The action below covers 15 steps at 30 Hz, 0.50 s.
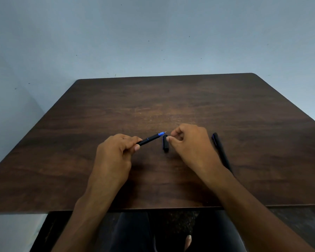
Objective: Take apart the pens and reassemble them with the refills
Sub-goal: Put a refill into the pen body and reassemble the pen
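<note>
The left hand point(115, 153) grips an uncapped black pen point(149, 140) by its rear half, fingers point(137, 147) curled tight around the barrel, with the thumb pressed along the near side. The pen slants up and to the right above the dark wooden counter point(189, 99), and its blue section and fine metal tip point(162, 133) point toward the right hand point(193, 146). That hand sits just right of the tip, its fingers bent inward and thumb and forefinger drawn close together; whether they pinch anything cannot be told, since nothing shows between them. Directly below the gap between the two hands, a short black cap point(165, 143) lies on the counter, running near to far, with its far end just beside the right thumb; whether the two touch is unclear. To the right of the right hand, a second black pen point(221, 151), capped, lies flat on the counter, angled from far-left to near-right, its near end passing behind the right forearm. Both forearms reach in from the near edge of the counter, and a pale blue-grey wall point(153, 33) rises behind its far edge.
</note>
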Each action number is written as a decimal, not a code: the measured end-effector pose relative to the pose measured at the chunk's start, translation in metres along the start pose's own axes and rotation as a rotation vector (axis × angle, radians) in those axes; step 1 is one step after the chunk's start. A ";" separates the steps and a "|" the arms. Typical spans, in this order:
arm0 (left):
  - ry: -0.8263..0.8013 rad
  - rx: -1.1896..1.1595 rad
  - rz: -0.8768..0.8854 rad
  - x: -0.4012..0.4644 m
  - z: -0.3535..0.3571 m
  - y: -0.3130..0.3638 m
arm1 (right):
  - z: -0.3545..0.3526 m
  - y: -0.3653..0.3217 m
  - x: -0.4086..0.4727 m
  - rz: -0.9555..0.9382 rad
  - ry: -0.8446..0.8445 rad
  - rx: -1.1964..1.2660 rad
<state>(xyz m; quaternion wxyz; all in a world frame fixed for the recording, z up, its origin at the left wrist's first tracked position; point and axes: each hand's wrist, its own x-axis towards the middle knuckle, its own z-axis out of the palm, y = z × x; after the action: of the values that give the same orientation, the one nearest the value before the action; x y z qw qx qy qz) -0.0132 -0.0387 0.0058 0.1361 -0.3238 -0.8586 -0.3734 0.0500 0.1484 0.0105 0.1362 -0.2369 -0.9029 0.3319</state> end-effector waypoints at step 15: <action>-0.027 -0.027 -0.071 -0.004 0.000 -0.002 | 0.025 -0.022 0.014 0.179 -0.177 -0.147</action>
<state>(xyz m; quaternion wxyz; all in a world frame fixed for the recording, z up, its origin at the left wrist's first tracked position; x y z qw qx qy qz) -0.0118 -0.0417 0.0033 0.1069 -0.3000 -0.8663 -0.3849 0.0211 0.1277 0.0078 0.0085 -0.2954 -0.9085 0.2954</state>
